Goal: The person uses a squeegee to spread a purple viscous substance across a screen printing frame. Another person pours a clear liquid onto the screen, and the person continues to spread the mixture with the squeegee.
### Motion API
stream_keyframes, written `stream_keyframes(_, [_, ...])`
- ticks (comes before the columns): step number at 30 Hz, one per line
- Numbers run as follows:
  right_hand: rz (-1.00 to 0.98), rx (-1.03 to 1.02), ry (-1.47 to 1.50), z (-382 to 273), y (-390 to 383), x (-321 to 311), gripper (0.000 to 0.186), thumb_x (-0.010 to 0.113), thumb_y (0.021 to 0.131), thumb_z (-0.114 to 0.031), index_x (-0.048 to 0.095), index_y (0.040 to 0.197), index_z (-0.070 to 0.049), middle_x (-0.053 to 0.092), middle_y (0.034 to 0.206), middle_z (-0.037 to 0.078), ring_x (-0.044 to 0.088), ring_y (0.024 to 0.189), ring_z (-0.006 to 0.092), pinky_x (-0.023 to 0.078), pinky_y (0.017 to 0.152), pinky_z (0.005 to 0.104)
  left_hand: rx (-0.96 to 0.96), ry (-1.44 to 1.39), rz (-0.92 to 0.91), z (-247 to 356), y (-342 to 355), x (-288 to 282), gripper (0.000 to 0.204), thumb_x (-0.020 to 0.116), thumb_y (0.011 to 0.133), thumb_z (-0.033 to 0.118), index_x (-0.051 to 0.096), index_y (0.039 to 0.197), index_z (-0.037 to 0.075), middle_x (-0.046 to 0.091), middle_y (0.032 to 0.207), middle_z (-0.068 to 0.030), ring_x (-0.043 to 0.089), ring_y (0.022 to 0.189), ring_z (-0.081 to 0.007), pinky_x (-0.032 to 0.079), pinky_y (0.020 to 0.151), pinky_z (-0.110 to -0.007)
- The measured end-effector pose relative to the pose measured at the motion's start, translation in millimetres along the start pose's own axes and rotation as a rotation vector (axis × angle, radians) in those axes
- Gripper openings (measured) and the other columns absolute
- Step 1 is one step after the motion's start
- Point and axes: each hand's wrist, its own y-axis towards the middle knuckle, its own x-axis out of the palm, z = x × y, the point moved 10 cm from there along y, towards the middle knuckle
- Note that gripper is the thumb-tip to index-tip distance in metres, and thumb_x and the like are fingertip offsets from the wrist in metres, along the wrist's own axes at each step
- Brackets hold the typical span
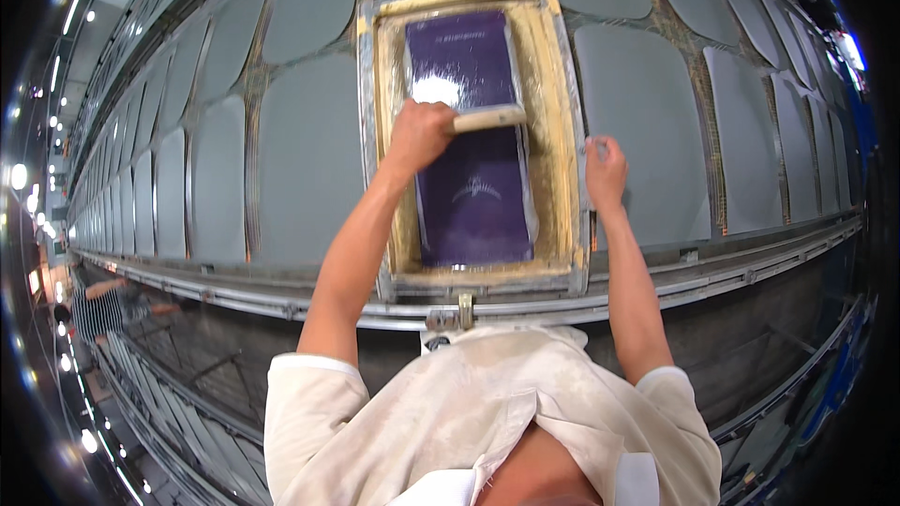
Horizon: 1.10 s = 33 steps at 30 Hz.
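Note:
My left hand (422,136) grips a pale squeegee (492,119) laid crosswise over a screen with two glossy purple panels (478,206), one above the squeegee and one below it. The screen sits in a rectangular frame (370,66) with yellowish inner borders and grey edges. Small pale markings show on both panels. My right hand (605,169) is at the frame's right edge with fingers curled; I cannot make out what, if anything, is between them.
A long table carries rows of flat grey panels (637,131) on both sides of the frame. A metal rail (253,295) runs along its near edge. At the far left a person in a striped top (94,314) stands beside the line.

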Motion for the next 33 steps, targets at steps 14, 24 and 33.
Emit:
stream_keyframes(14, [-0.089, -0.069, -0.135, -94.4, -9.6, 19.6, 0.021, 0.069, 0.095, -0.025, 0.07, 0.097, -0.004, 0.068, 0.087, 0.011, 0.061, 0.08, 0.0213, 0.049, 0.076, 0.0368, -0.25, 0.057, 0.067, 92.7, -229.1, -54.9, 0.038, 0.081, 0.068, 0.017, 0.069, 0.103, 0.011, 0.068, 0.103, -0.0018, 0.061, 0.092, -0.0246, 0.045, 0.084, -0.04])
stream_keyframes(24, [-0.022, -0.065, 0.17, -150.4, -138.9, 225.1, 0.026, 0.07, 0.093, -0.028, 0.068, 0.101, -0.003, 0.072, 0.096, 0.018, 0.069, 0.09, 0.0341, 0.052, 0.085, 0.0411, -0.218, 0.06, -0.109, -104.2, -332.8, -131.6, 0.032, 0.087, 0.07, 0.032, 0.073, 0.092, 0.014, 0.069, 0.09, -0.0002, 0.064, 0.086, -0.0249, 0.044, 0.082, -0.042])
stream_keyframes(33, [0.016, -0.018, 0.093, -152.6, -154.1, 240.4, 0.024, 0.07, 0.093, -0.03, 0.068, 0.099, -0.006, 0.068, 0.075, 0.016, 0.063, 0.066, 0.0304, 0.049, 0.063, 0.0411, -0.122, -0.014, -0.197, -125.7, -354.4, -129.1, 0.029, 0.084, 0.07, 0.015, 0.075, 0.097, 0.012, 0.071, 0.093, -0.0018, 0.066, 0.084, -0.0255, 0.045, 0.079, -0.042])
